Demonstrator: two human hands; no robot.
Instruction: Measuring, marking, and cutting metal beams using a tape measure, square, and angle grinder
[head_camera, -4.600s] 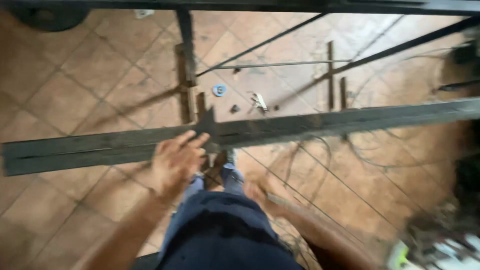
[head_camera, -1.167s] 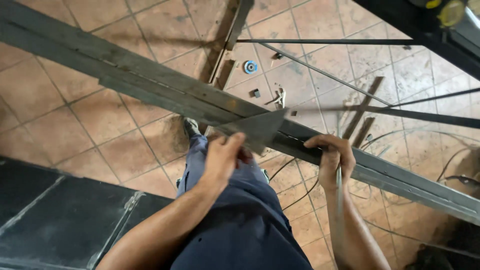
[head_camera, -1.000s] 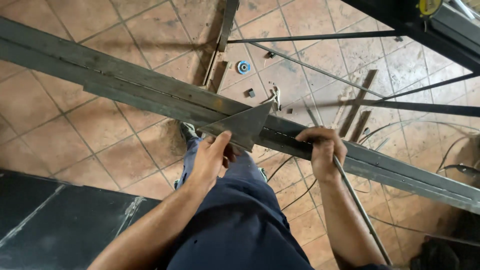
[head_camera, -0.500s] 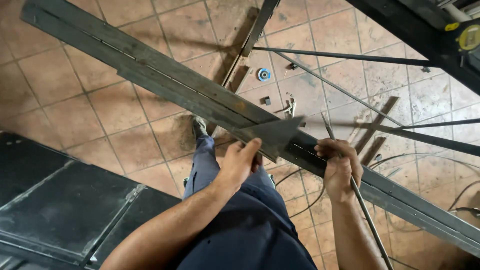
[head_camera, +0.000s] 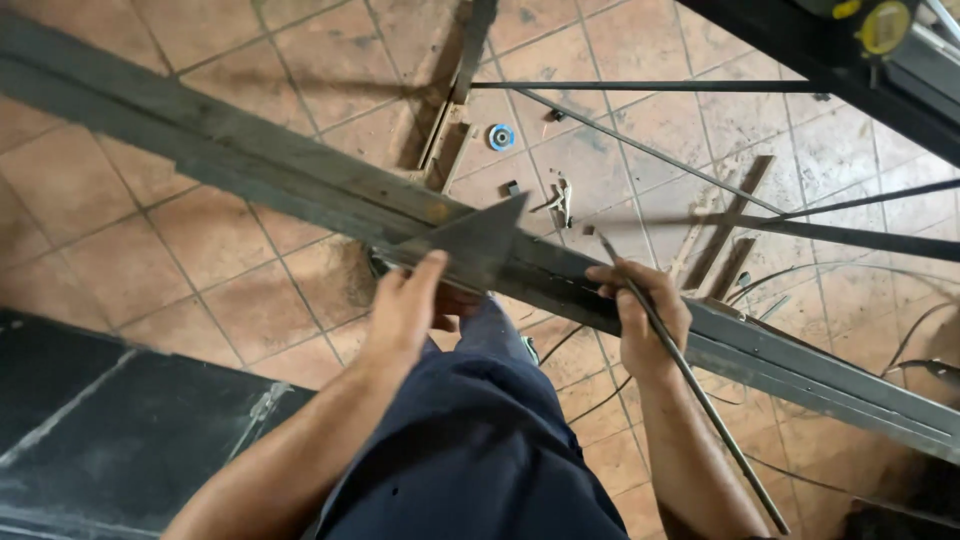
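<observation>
My left hand (head_camera: 410, 305) reaches forward from a bare forearm that comes up from the lower left, wrist fairly straight. Its fingers are pressed together and laid flat against the near edge of a triangular metal plate (head_camera: 470, 240), thumb tucked underneath; the hand is closed onto the plate, steadying it. The plate lies on top of a long grey steel bar (head_camera: 250, 170) that crosses my view from the upper left down to the lower right, and its sharp corner points up and to the right, away from me.

My right hand (head_camera: 640, 315) sits further right along the same bar, forearm rising almost straight from below. The fingers are curled tight around a thin metal rod (head_camera: 690, 385), and the knuckles rest against the bar's near edge. The rod runs slantwise through my fist: its upper tip sticks out just above my fingers, over the bar, and its long tail slopes down to the lower right past my wrist.

Between my arms are my dark blue trousers (head_camera: 470, 440), one knee below the bar. Underneath is a floor of terracotta tiles (head_camera: 90, 190), with a small blue disc (head_camera: 501, 136), short metal offcuts and more thin rods lying beyond the bar. A dark metal sheet (head_camera: 100, 430) fills the lower left corner.
</observation>
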